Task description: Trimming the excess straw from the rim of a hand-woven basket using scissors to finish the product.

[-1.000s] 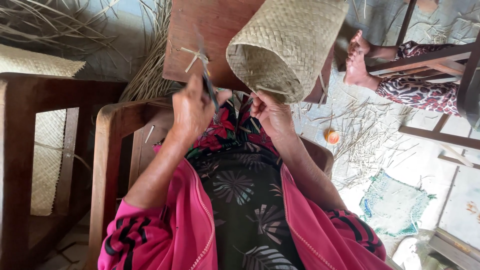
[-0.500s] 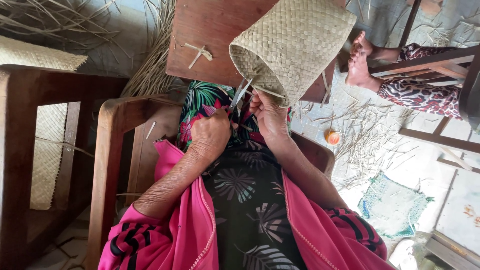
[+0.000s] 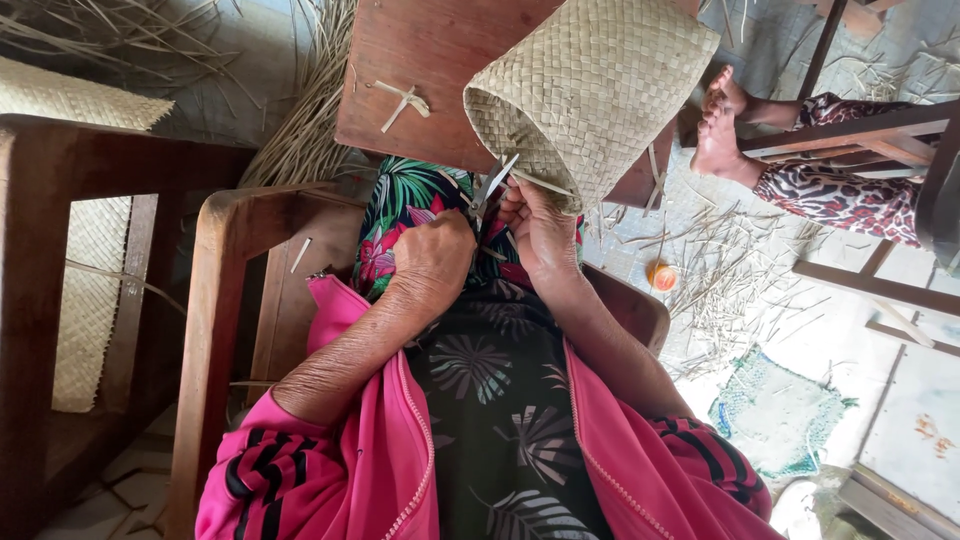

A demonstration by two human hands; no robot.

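Scissors (image 3: pixel 492 186) at the rim of one woven basket (image 3: pixel 590 85).
Left hand (image 3: pixel 432 262) closed around the scissors; right hand (image 3: pixel 535 228) pinching the basket rim, one strip (image 3: pixel 543 183) sticking out.

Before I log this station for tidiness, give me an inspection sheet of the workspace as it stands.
Surface: brown wooden board, a knotted strip scrap on it.
Job's things: woven basket on its side; scissors at its rim.
Clutter: loose straw strips on the floor; small orange object.
Grippers: left hand closed around the scissors' handles; right hand holds the basket's rim.
Cables: nothing seen.
Surroundings: wooden chair, woven mat, another person's feet.
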